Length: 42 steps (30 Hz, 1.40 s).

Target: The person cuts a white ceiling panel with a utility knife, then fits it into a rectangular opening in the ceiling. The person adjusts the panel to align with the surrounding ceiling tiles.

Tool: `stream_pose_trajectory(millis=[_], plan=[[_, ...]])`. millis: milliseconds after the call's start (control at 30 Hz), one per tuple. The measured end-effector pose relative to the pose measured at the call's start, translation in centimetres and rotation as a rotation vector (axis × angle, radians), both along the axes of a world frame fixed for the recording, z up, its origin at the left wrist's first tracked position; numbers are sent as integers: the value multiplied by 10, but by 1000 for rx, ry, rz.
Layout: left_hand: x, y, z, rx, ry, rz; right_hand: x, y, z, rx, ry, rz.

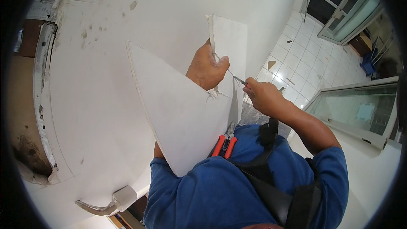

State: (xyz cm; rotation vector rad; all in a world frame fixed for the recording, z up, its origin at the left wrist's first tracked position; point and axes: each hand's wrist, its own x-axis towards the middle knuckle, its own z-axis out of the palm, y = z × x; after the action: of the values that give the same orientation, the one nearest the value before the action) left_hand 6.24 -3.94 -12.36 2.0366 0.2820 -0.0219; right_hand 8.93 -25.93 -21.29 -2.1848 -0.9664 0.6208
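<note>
"Location of the white panel (178,97)?"

"In front of the wall (101,80). Its lower corner lies against the blue shirt (246,191); a notch separates the broad section from the narrow upper section (233,38)."

"Left hand (207,68) — condition?"

"Closed at the notch, gripping the edge of the narrow upper section, thumb toward the near face. The other fingers are partly hidden."

"Right hand (266,96)?"

"Closed around a slim tool (240,81) with a metal shaft and some red at the grip. The tip is directed at the panel face, below the left thumb — contact cannot be confirmed."

"Adjacent items?"

"Red-handled pliers (225,145), head upward, at the chest near the black strap (262,174). To the right: tiled floor (308,63) carrying small scraps (271,65)."
</note>
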Motion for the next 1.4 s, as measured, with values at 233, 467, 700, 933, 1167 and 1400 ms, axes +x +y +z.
stream_pose_trajectory(millis=[233,467,700,933,1167,1400], plan=[[-2,3,-3,18,-32,2,12,4,13,-37,-58,120],[2,-5,6,110,-4,9,40,16,43,-160,-74,296],[6,4,-7,82,-127,11,59,34,53,-321,-24,480],[8,8,-9,112,-54,10,51,31,36,-219,-4,378],[6,2,-3,158,-91,14,30,37,6,-67,-59,231],[7,14,-9,-5,-78,56,-10,30,-62,245,47,-105]])
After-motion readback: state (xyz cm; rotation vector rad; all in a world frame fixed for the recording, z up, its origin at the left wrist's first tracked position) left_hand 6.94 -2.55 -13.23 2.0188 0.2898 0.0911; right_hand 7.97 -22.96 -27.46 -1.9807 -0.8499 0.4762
